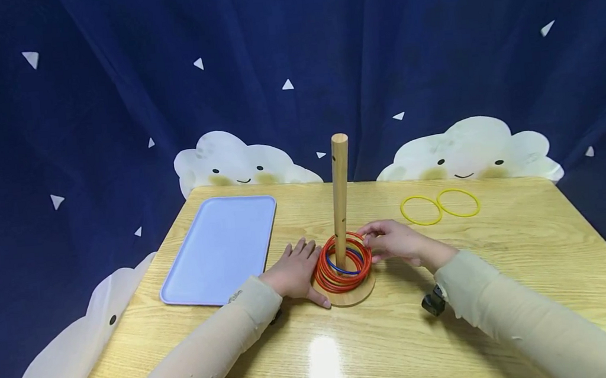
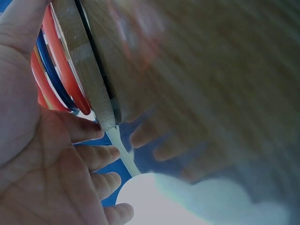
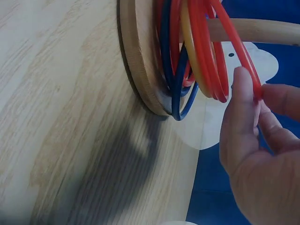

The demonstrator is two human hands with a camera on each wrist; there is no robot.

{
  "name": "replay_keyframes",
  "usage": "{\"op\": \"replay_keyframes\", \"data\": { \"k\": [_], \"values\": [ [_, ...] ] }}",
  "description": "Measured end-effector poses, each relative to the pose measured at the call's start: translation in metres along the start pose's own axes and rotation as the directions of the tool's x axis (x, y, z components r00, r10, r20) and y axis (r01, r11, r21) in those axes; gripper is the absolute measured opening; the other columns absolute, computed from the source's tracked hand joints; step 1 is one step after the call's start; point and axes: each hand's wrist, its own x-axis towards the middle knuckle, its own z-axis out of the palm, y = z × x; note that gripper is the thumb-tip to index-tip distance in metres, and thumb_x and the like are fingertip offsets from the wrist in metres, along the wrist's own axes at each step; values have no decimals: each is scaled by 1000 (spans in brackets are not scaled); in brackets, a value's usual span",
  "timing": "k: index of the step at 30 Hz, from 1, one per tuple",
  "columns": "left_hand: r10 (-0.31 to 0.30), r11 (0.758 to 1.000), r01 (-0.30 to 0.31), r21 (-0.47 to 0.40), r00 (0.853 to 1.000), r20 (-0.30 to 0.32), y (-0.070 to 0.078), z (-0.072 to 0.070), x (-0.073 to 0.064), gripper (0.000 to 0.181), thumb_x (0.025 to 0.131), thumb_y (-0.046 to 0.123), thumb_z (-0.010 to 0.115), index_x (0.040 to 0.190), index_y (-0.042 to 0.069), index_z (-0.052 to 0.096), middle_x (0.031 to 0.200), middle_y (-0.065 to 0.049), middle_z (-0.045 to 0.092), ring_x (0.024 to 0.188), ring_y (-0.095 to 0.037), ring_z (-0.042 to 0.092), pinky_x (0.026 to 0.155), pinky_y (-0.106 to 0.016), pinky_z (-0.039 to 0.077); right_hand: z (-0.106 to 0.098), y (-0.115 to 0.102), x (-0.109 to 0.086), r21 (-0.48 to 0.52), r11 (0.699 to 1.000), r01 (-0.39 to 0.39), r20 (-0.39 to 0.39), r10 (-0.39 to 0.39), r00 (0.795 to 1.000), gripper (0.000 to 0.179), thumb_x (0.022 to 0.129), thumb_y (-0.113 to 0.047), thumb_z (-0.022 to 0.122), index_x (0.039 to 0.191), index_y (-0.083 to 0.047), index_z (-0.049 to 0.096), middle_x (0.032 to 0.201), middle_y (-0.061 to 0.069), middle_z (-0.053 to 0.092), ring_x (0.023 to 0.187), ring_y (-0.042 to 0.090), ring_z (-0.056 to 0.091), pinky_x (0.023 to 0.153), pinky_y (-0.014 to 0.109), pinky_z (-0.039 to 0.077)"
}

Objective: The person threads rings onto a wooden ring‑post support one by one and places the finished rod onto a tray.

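Observation:
A wooden peg (image 1: 340, 198) rises from a round wooden base (image 1: 346, 298) near the middle of the table. Around its foot lies a stack of red, blue and yellow rings (image 3: 201, 51). My right hand (image 1: 395, 242) pinches a red ring (image 3: 243, 54) between thumb and fingers; that ring is tilted up from the stack and still encircles the peg. My left hand (image 1: 296, 272) rests against the left side of the base and rings, its fingers spread and straight. In the left wrist view the thumb and fingers (image 2: 98, 157) lie along the base's edge.
A pale blue tray (image 1: 219, 249) lies on the table's left side. Two yellow rings (image 1: 421, 210) lie flat, side by side, at the back right. Behind the wooden table (image 1: 400, 341) hangs a dark blue curtain (image 1: 270, 49) with clouds and triangles.

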Motion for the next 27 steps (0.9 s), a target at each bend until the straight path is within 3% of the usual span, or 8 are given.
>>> {"op": "replay_keyframes", "data": {
  "k": [14,27],
  "values": [
    [-4,1000,4,-22,1000,0,-2,3,3,133,68,77,81,165,6,23,169,-18,19,157,-37,8,125,-55,12,3,3,5,-51,998,-40,-45,38,998,37,104,1,50,138,16,51,101,11,55,74,13,60,68,26,58],
    [-15,999,15,-30,1000,16,-1,1,1,133,69,77,80,165,6,22,170,-17,18,157,-36,7,125,-54,11,1,7,8,-40,998,-40,-28,38,999,39,104,2,50,140,16,47,104,13,54,84,16,62,75,29,59]
  ]
}}
